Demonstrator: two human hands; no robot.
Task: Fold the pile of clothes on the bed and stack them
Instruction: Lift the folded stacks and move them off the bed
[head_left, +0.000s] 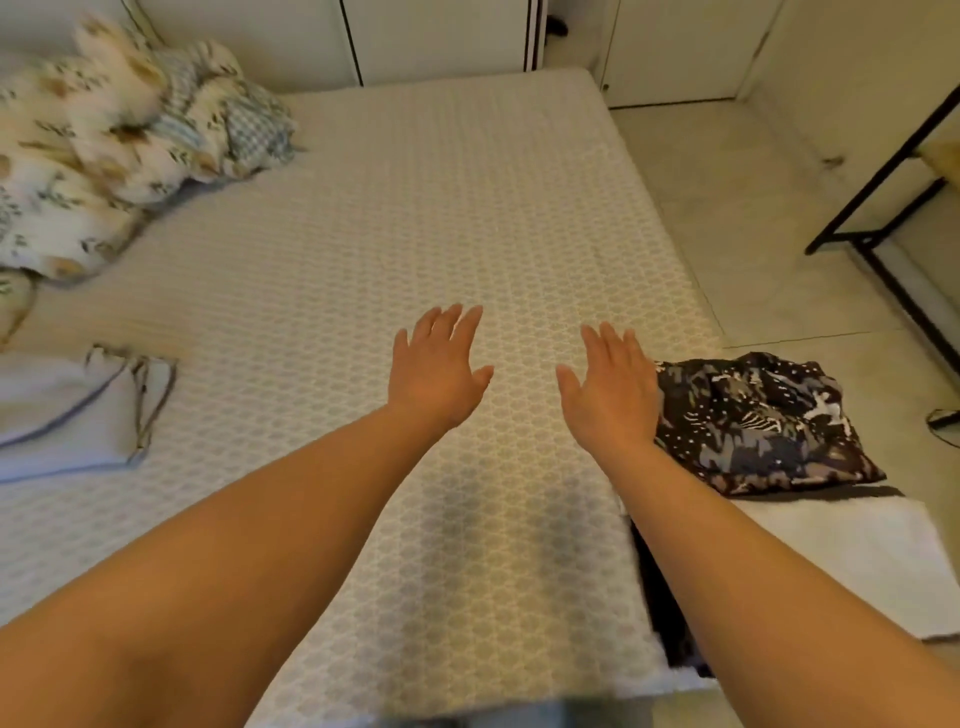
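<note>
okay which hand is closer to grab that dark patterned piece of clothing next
The right hand. It hangs open right beside the dark patterned garment at the bed's right edge, partly overlapping it in view. The left hand, also open, is over bare mattress farther from it.

bed (415, 208) | floral bedding (78, 156) far-left | pale folded cloth (67, 410) left | dark patterned garment (758, 421) right edge

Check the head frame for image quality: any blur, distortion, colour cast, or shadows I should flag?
Head view: warm yellowish cast throughout; wide-angle bending shows on the black frame at right; floral bedding at top left is smeared and soft; both arms throw soft shadows on the mattress near the bottom edge; left hand and right hand are fairly sharp, both open.
</note>
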